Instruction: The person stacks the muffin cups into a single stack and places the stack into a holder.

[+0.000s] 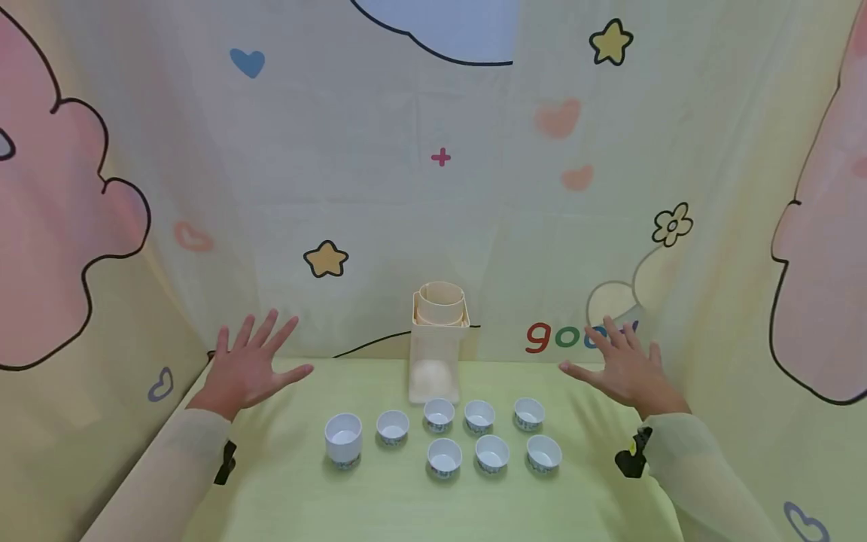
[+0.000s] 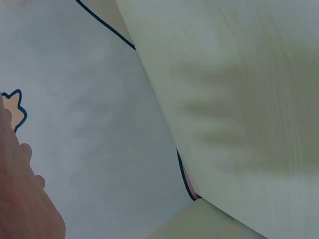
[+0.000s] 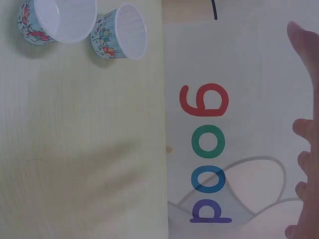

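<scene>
My left hand (image 1: 242, 370) is held over the left part of the table with fingers spread, holding nothing. On the other side my right hand (image 1: 626, 370), also spread and bare, is raised above the table's right part. Between them stand several small white cups with patterned outsides. The leftmost cup (image 1: 343, 438) looks taller, perhaps stacked. Nearest my right hand are a back cup (image 1: 529, 413) and a front cup (image 1: 544, 453). In the right wrist view, a cup (image 3: 119, 32) shows blue sides with floral print. Behind the cups is a cream dispenser-like holder (image 1: 439, 346) with a round tube on top.
The pale table (image 1: 284, 497) meets a printed curtain (image 1: 379, 188) at its back edge. More curtain hangs on both sides. A black strap piece (image 1: 633, 453) sits at the right wrist, another (image 1: 226, 462) at the left.
</scene>
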The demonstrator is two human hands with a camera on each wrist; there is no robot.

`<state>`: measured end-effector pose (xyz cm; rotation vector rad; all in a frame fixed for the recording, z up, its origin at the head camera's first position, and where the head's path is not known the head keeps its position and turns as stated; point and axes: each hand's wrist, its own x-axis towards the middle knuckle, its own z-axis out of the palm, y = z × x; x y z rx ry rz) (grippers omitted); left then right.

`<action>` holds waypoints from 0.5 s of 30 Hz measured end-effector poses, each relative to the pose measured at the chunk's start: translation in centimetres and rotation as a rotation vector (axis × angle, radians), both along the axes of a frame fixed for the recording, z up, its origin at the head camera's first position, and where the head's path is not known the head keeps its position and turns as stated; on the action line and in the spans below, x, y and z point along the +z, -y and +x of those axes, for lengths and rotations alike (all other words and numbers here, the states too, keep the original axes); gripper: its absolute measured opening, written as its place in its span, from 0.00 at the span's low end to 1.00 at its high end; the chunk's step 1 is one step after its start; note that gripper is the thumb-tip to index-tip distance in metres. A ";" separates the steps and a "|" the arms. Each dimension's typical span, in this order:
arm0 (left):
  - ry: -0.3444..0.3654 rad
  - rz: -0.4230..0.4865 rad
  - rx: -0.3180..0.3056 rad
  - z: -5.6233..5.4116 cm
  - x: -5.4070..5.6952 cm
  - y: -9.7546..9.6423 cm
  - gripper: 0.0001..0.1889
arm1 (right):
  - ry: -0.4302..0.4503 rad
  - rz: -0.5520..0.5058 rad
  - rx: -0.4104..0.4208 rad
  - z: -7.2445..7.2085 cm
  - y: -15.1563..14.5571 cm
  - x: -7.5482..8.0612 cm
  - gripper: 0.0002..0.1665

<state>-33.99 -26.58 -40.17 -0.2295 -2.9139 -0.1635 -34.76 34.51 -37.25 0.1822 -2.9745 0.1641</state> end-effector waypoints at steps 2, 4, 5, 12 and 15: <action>-0.003 0.002 -0.003 0.2 -0.2 -0.1 0.53 | -0.007 -0.003 0.007 0.2 0.1 0.1 0.66; -0.012 0.002 -0.007 0.3 -0.6 -0.2 0.53 | -0.014 -0.003 0.015 0.4 0.1 0.1 0.65; -0.016 0.007 -0.011 0.4 -0.7 -0.2 0.53 | -0.018 -0.004 0.019 0.5 0.2 0.1 0.65; -0.052 0.027 -0.037 1.0 -1.7 -0.4 0.52 | -0.065 -0.008 0.053 1.4 0.4 -0.4 0.62; -0.064 0.042 -0.051 1.2 -1.9 -0.5 0.52 | -0.089 -0.015 0.068 1.6 0.4 -0.7 0.60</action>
